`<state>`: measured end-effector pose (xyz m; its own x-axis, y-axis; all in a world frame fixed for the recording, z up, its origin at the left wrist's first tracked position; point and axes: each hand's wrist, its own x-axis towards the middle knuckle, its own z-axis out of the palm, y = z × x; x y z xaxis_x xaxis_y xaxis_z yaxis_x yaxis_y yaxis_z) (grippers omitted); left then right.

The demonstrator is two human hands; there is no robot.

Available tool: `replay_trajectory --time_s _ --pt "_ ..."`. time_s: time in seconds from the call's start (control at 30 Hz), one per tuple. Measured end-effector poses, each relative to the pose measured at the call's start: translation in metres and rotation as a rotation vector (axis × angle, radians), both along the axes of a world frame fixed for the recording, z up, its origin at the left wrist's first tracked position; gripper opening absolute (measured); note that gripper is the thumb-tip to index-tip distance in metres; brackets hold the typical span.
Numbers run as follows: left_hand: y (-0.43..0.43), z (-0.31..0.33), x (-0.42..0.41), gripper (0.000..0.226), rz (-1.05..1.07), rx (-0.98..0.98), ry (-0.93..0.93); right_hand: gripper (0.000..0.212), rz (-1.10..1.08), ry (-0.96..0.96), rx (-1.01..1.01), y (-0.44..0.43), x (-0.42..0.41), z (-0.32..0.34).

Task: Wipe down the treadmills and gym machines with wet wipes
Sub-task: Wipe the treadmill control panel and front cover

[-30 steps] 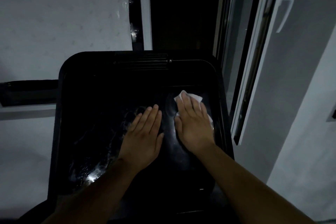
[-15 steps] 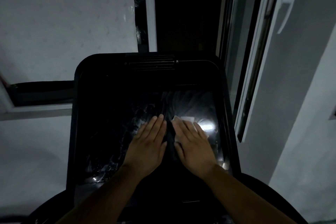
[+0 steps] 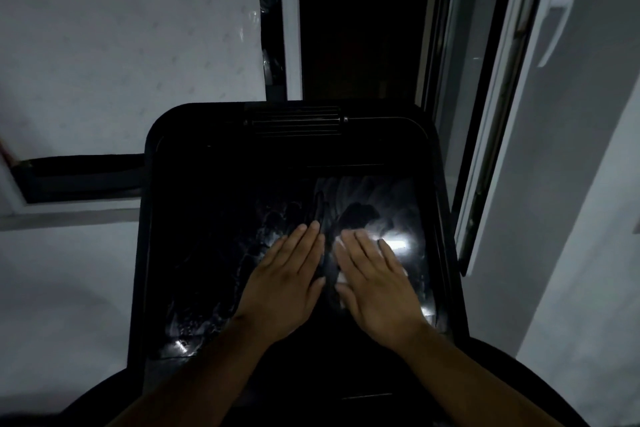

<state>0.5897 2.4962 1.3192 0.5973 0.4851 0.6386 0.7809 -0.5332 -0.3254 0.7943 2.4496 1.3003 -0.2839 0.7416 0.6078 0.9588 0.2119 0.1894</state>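
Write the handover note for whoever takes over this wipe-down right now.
Left hand: flat on the glossy black console panel, holding nothing.
Right hand: flat, pressing the white wet wipe onto the panel's right side.
Done: wet streaks show across the panel's lower half.
Left: the top band by the ribbed vent shows no streaks; wipe it next, then probably the rim.

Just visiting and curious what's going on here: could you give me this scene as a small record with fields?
Machine: black glossy treadmill console, vent slats at its top
Left hand: flat on the console, holding nothing
Right hand: flat, pressing a white wet wipe onto the console
Surface: wet streaks around the hands
Surroundings: window handle at right, dim light
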Motion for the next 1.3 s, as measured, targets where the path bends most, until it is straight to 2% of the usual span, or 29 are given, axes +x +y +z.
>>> replay_trajectory --time_s 0.1,0.2,0.37,0.53,0.6,0.7,0.77,0.83,0.93,1.0,1.07,1.13,1.3 --pt "0.009 0.014 0.002 0.068 0.000 0.021 0.025 0.064 -0.117 0.138 0.039 0.017 0.025 0.026" --pt "0.020 0.030 0.009 0.069 0.026 0.006 -0.018 0.067 -0.197 0.290 0.048 0.053 0.014 0.070" --pt "0.035 0.039 0.011 0.073 0.031 0.013 -0.001 0.067 -0.035 0.112 0.025 0.037 0.006 0.044" --pt "0.035 0.035 0.013 0.073 0.019 0.024 -0.036 0.067 -0.237 0.332 0.071 0.069 0.036 0.088" --pt "0.035 0.035 0.013 0.073 0.017 0.036 -0.034 0.068 -0.209 0.323 0.062 0.078 0.017 0.100" --pt "0.034 0.036 0.012 0.071 0.011 0.057 -0.032 0.065 -0.048 0.149 0.031 0.045 0.002 0.061" --pt "0.033 0.035 0.012 0.071 0.009 0.049 -0.037 0.064 -0.016 0.086 0.007 0.015 0.017 0.029" --pt "0.033 0.034 0.013 0.071 0.005 0.044 -0.049 0.064 -0.093 0.151 0.032 0.013 0.039 0.024" --pt "0.031 0.034 0.016 0.070 -0.009 0.035 -0.068 0.065 -0.235 0.349 0.048 0.033 0.035 0.050" --pt "0.028 0.033 0.017 0.069 -0.006 0.032 -0.080 0.062 -0.173 0.308 0.035 0.024 0.013 0.040" --pt "0.022 0.025 0.016 0.068 -0.005 0.020 -0.082 0.060 -0.054 0.141 0.008 -0.008 0.004 0.000" --pt "0.010 0.009 0.015 0.067 -0.031 0.011 -0.058 0.058 0.002 0.059 0.018 -0.037 0.018 -0.032" --pt "-0.024 -0.028 0.016 0.065 -0.052 -0.012 0.001 0.056 -0.114 0.255 0.056 -0.029 0.028 -0.022"
